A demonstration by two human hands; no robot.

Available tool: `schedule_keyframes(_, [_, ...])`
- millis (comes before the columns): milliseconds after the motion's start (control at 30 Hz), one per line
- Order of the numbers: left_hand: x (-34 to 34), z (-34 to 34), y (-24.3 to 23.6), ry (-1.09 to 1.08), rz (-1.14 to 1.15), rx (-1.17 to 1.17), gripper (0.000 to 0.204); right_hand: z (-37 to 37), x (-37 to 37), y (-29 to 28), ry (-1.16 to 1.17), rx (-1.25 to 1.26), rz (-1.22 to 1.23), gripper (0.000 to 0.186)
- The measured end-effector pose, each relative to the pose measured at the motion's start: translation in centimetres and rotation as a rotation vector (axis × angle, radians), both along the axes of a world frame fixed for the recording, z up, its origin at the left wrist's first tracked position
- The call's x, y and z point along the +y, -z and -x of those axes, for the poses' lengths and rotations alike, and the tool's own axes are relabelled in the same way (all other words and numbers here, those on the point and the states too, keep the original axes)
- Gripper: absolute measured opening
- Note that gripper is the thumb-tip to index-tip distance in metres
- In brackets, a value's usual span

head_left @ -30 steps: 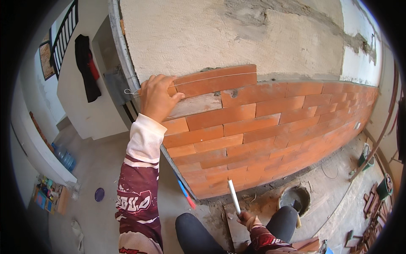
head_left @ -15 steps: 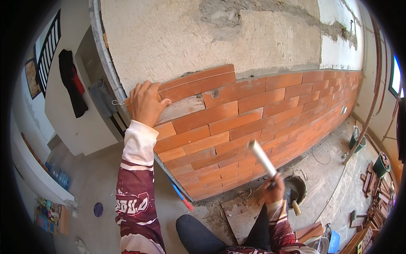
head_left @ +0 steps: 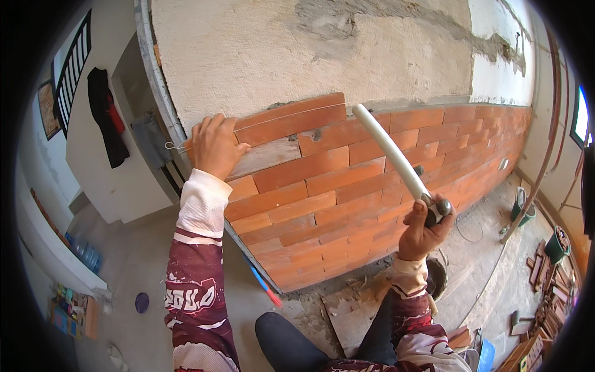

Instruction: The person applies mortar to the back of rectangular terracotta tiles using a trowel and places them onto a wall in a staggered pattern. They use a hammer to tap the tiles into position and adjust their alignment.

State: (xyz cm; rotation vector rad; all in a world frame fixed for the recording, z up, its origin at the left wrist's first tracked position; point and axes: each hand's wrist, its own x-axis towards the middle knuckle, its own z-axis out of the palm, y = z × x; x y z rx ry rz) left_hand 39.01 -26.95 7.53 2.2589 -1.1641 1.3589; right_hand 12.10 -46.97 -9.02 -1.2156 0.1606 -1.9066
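Observation:
My left hand (head_left: 214, 147) grips the left end of the top-course brick tile (head_left: 290, 118), fingers over its upper edge and thumb along its face. That tile sits slightly tilted against the plaster. A thin white string (head_left: 282, 116) runs across its face, with a loop (head_left: 175, 146) left of my hand. My right hand (head_left: 423, 228) is closed around the dark metal head of what looks like a hammer (head_left: 393, 150). Its long white handle points up and left, and the handle's tip shows just right of the tile's right end; whether it touches the wall I cannot tell.
Rows of orange brick tiles (head_left: 362, 177) cover the lower wall below rough plaster (head_left: 248, 56). A mortar bucket (head_left: 436, 277) stands on the floor beyond my right forearm. Loose tiles (head_left: 550, 276) and a green bucket (head_left: 557, 243) lie at far right. A blue-handled broom (head_left: 263, 285) leans at the wall's corner.
My right hand has risen with the hammer, bringing its white handle up near the top course. My left hand stays on the tile.

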Motion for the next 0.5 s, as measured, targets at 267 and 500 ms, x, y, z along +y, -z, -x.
schedule_keyframes(267, [0.4,0.6,-0.6,-0.044,-0.032,0.017,0.055,-2.0,0.2,-0.5,-0.023,0.068,-0.044,0.035])
schedule_keyframes(500, [-0.1,0.3,-0.2,-0.013,-0.022,-0.009,0.051,-2.1,-0.4,0.8,0.008,0.080,-0.049,0.034])
